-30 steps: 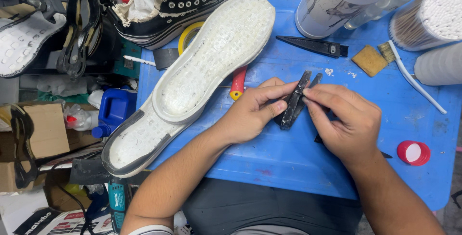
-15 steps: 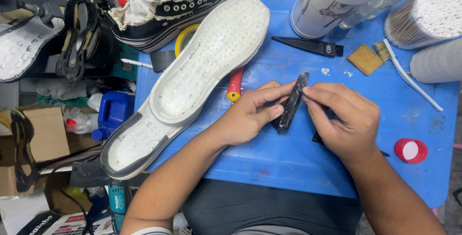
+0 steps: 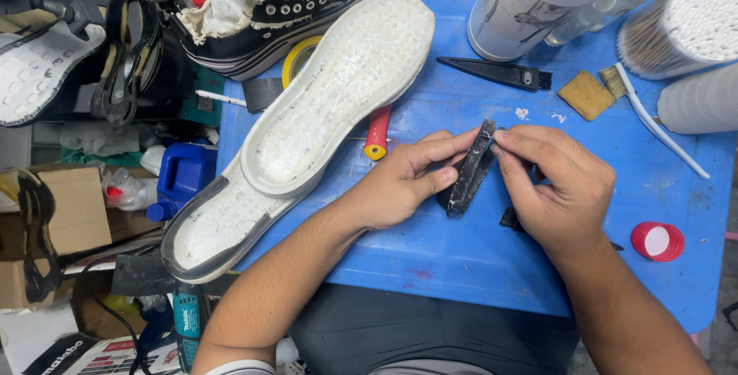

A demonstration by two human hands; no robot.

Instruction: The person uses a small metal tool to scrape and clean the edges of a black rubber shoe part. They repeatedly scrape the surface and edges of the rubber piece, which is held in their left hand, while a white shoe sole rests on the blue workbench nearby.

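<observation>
Both hands met near the middle of the blue tabletop [image 3: 430,252]; the left hand [image 3: 400,187] pinched the lower part of a narrow black strip [image 3: 470,169], thumb and fingers closed on it; the right hand [image 3: 557,187] gripped its upper end with the fingertips; a white shoe sole [image 3: 307,121] lay just beside, reaching over the left edge.
</observation>
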